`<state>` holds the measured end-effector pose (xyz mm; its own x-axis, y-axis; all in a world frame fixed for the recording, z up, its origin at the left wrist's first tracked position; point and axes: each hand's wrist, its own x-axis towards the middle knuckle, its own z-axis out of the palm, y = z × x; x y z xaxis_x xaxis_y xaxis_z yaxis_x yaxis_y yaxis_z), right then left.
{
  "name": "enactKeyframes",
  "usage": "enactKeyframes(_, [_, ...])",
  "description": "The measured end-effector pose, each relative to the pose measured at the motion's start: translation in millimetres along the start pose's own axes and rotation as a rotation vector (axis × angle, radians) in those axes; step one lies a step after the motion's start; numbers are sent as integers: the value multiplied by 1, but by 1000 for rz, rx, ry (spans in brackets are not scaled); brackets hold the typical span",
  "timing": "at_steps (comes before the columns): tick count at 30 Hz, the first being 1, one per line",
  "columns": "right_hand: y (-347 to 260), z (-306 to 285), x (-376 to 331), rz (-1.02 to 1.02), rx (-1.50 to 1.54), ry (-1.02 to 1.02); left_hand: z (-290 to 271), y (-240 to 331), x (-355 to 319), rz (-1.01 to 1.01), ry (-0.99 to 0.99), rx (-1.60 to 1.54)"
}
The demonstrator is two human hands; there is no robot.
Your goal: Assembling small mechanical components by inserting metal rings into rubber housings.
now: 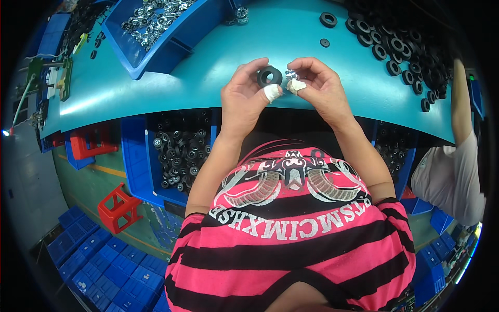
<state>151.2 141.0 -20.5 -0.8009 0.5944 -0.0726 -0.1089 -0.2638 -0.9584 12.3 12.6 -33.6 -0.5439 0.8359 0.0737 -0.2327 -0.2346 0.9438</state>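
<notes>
Over the teal tabletop (208,86) my two hands face each other, close together but apart. Between thumb and fingers, my left hand (243,96) grips a black rubber tire (263,76) with an open hole. A small shiny chrome wheel hub (291,75) is pinched in my right hand (323,92), beside the tire and not touching it. White tape wraps both thumbs. Beyond my left hand stands a blue bin (171,54) of chrome hubs (150,23). Loose black tires (393,47) are heaped on the table to the right.
A blue crate (156,195) of assembled wheels (179,156) sits below the table edge at left; another crate (410,156) is at right. Red stools (118,208) and stacked blue boxes (112,265) occupy the floor. Another person's arm (459,104) reaches in at right.
</notes>
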Motion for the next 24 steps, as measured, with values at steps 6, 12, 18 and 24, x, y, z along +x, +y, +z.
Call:
enactKeyframes(6, [2, 2, -1, 18, 23, -24, 3, 5, 1, 158, -7, 307])
enactKeyframes(12, [6, -1, -1, 21, 18, -10, 4, 8, 1, 154, -45, 291])
enactKeyframes(18, [8, 0, 0, 9, 10, -14, 4, 4, 2, 122, -18, 189])
enactKeyframes(24, [9, 0, 0, 18, 24, -18, 4, 1, 1, 147, -3, 155])
